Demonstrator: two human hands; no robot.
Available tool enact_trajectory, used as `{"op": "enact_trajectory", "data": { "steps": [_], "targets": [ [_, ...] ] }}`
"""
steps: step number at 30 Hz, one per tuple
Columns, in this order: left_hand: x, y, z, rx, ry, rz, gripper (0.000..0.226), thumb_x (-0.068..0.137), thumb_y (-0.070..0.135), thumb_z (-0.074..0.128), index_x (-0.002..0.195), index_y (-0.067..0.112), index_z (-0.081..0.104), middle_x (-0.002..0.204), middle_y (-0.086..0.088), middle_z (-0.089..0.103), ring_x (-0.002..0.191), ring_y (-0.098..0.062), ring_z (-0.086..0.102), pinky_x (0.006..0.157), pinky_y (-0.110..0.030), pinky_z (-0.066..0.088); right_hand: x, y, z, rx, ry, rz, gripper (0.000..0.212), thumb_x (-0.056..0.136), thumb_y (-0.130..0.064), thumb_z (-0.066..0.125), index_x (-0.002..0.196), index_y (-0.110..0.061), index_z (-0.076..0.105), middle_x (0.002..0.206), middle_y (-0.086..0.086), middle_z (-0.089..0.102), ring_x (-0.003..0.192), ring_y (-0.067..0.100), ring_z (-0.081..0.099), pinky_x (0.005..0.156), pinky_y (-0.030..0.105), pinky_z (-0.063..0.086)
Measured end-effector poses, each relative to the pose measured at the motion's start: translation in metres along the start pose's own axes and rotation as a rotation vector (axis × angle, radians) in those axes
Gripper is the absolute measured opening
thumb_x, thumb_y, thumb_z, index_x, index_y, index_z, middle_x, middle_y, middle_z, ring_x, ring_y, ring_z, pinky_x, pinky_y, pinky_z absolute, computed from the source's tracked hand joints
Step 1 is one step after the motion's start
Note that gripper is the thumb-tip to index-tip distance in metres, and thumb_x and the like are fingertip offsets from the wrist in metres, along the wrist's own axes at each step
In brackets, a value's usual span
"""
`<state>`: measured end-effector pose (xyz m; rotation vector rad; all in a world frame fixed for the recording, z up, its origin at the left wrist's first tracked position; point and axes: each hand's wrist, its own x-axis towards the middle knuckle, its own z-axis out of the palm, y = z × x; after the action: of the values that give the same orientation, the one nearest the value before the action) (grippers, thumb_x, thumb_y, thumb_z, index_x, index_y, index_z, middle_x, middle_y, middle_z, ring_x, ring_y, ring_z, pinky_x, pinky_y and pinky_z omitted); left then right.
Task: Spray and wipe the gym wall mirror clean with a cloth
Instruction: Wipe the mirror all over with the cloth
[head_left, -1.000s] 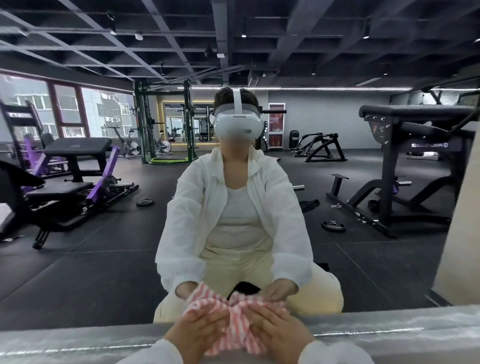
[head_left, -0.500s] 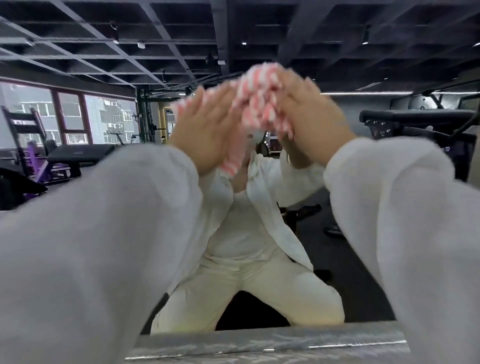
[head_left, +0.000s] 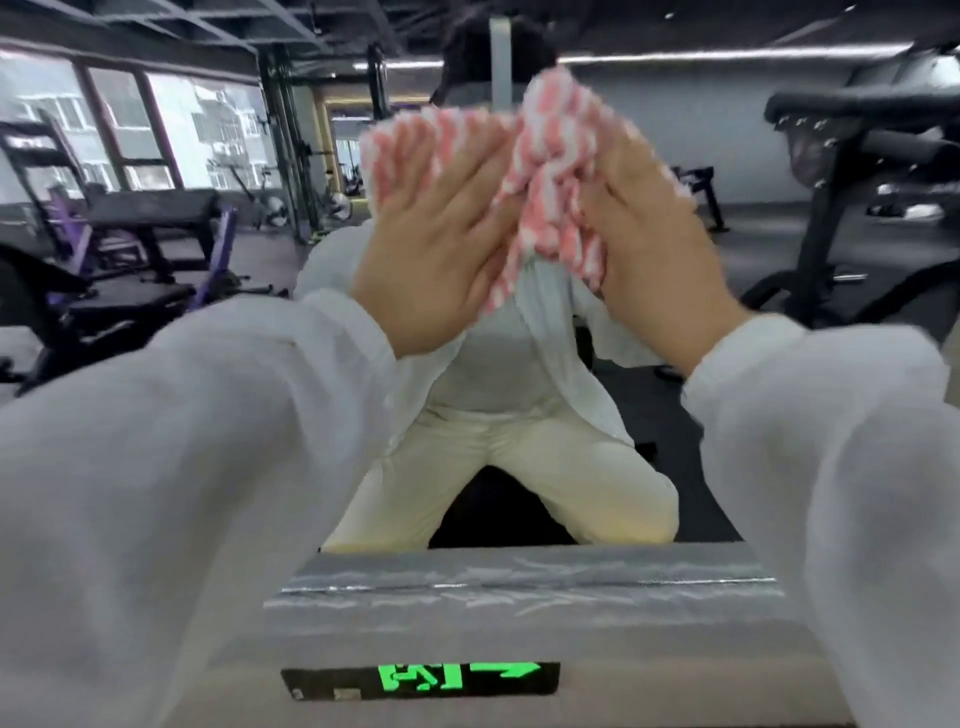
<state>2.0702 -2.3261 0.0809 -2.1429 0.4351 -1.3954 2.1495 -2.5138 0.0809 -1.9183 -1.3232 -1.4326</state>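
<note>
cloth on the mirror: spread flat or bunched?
Mixed. Cloth lies flat under the left hand, bunched in folds at the right hand. Blur hides finer detail.

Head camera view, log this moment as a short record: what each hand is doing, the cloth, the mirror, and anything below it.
left hand: flat, straight fingers pressing the cloth to the glass
right hand: fingers straight, pressing the bunched part of the cloth
cloth: pink and white stripes, crumpled, under both hands
mirror: reflects the gym machines and the crouching person
ledge: grey strip along the mirror's bottom edge
exit sign: lit green, below the ledge
spray bottle: not in view
</note>
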Motion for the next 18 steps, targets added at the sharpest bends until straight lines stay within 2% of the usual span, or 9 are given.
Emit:
{"op": "enact_trajectory", "data": {
  "steps": [2,5,8,10,12,14,15,17,18],
  "targets": [
    [-0.028,0.017,0.008,-0.037,-0.046,0.072,0.046,0.102,0.028,0.027,0.141,0.005,0.034,0.146,-0.02,0.037,0.139,-0.03,0.023,0.114,-0.051,0.003,-0.042,0.001,0.017,-0.028,-0.033,-0.106,0.038,0.101,-0.01,0.03,0.135,0.005,0.04,0.143,0.028,0.038,0.133,0.035,0.027,0.116,0.04,0.016],
    [-0.072,0.045,0.013,-0.036,-0.244,0.155,0.04,0.098,0.023,0.03,0.13,0.004,0.044,0.146,-0.018,0.036,0.136,-0.034,0.026,0.113,-0.053,0.0,-0.091,0.003,0.037,-0.065,-0.089,-0.258,0.039,0.1,-0.005,0.018,0.123,0.005,0.047,0.132,0.028,0.049,0.126,0.035,0.032,0.111,0.04,0.016],
    [-0.105,0.076,0.01,-0.001,-0.458,0.259,0.044,0.083,0.027,0.043,0.117,0.007,0.062,0.137,-0.017,0.044,0.13,-0.031,0.032,0.113,-0.051,-0.001,-0.148,-0.009,0.053,-0.066,-0.234,-0.319,0.05,0.086,-0.007,0.026,0.13,0.003,0.046,0.138,0.021,0.048,0.13,0.029,0.031,0.118,0.037,0.004],
    [-0.116,0.096,0.007,0.05,-0.623,0.289,0.041,0.075,0.03,0.062,0.11,0.013,0.07,0.132,-0.014,0.055,0.13,-0.029,0.032,0.113,-0.05,0.0,-0.181,-0.016,0.058,-0.018,-0.331,-0.29,0.055,0.079,-0.007,0.03,0.128,-0.002,0.056,0.138,0.016,0.05,0.133,0.028,0.031,0.116,0.039,0.011],
    [-0.121,0.111,0.007,0.098,-0.738,0.28,0.044,0.07,0.034,0.07,0.11,0.016,0.071,0.131,-0.011,0.057,0.141,-0.03,0.018,0.113,-0.051,0.001,-0.199,-0.022,0.059,0.033,-0.368,-0.25,0.055,0.078,-0.004,0.032,0.125,-0.003,0.06,0.138,0.013,0.052,0.133,0.025,0.031,0.113,0.037,0.015],
    [-0.119,0.121,0.005,0.122,-0.806,0.264,0.04,0.077,0.034,0.055,0.109,0.017,0.071,0.131,-0.01,0.057,0.146,-0.029,0.002,0.113,-0.051,-0.002,-0.206,-0.023,0.057,0.069,-0.394,-0.236,0.054,0.078,-0.005,0.032,0.121,-0.004,0.064,0.135,0.011,0.055,0.131,0.023,0.034,0.113,0.035,0.013],
    [-0.119,0.122,0.004,0.143,-0.839,0.263,0.041,0.075,0.034,0.054,0.108,0.017,0.072,0.131,-0.009,0.058,0.145,-0.03,0.008,0.114,-0.051,-0.002,-0.206,-0.023,0.056,0.066,-0.389,-0.242,0.052,0.078,-0.005,0.032,0.118,-0.005,0.065,0.132,0.011,0.057,0.13,0.023,0.035,0.113,0.035,0.013],
    [-0.118,0.125,0.001,0.171,-0.931,0.249,0.048,0.063,0.034,0.073,0.108,0.017,0.072,0.132,-0.007,0.057,0.136,-0.029,0.034,0.114,-0.051,-0.002,-0.204,-0.021,0.055,0.048,-0.373,-0.261,0.05,0.079,-0.005,0.033,0.117,-0.005,0.067,0.129,0.01,0.06,0.128,0.022,0.037,0.114,0.034,0.012],
    [-0.117,0.127,0.001,0.172,-0.968,0.231,0.057,0.056,0.035,0.08,0.11,0.018,0.072,0.134,-0.006,0.055,0.133,-0.027,0.039,0.114,-0.051,-0.002,-0.203,-0.019,0.054,0.033,-0.376,-0.268,0.05,0.079,-0.005,0.033,0.117,-0.006,0.066,0.128,0.009,0.06,0.127,0.022,0.037,0.114,0.034,0.012]
  ]
}}
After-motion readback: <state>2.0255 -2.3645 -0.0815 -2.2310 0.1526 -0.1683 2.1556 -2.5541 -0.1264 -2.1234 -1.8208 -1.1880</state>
